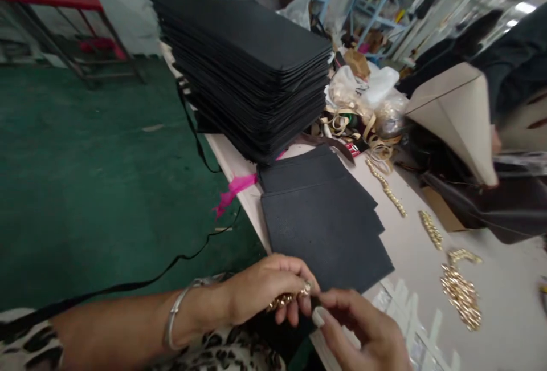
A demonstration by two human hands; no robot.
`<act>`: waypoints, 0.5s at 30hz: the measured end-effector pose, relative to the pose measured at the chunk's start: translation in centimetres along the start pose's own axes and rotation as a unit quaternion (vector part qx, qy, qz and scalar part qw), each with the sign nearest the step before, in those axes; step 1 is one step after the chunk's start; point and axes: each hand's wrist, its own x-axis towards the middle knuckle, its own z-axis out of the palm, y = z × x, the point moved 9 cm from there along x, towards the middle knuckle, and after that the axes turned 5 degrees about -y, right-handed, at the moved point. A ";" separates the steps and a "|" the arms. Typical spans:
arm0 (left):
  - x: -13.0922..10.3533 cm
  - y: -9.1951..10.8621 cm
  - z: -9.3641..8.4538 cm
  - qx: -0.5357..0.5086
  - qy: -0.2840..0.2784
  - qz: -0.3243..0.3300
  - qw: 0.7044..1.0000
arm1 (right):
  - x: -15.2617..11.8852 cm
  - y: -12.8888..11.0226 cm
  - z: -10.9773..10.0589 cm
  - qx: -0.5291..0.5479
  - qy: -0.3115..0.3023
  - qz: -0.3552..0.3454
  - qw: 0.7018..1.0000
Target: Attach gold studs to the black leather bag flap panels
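Observation:
My left hand [273, 288], with a silver bangle at the wrist, is closed around a gold chain [282, 301] at the bottom centre. Close against it on the right, my right hand [363, 331] pinches at something dark and small by the chain's end, too blurred to make out. Just beyond both hands, flat black sheets [325, 223] overlap on the table [508, 285]. Farther right on the tabletop lie a heap of gold chain [461, 297] and shorter gold chain pieces [431, 229].
A tall stack of black panels [248, 69] stands at the table's far left edge. Beyond are plastic bags [380, 83] and tangled straps. Beige and dark brown bags [453, 114] lie at right, near another person. Pale strips [410, 314] lie right of my hands.

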 end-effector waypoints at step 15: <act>-4.4 2.1 -6.4 0.101 0.210 0.091 0.968 | 7.0 8.9 -1.1 0.218 0.052 0.212 0.951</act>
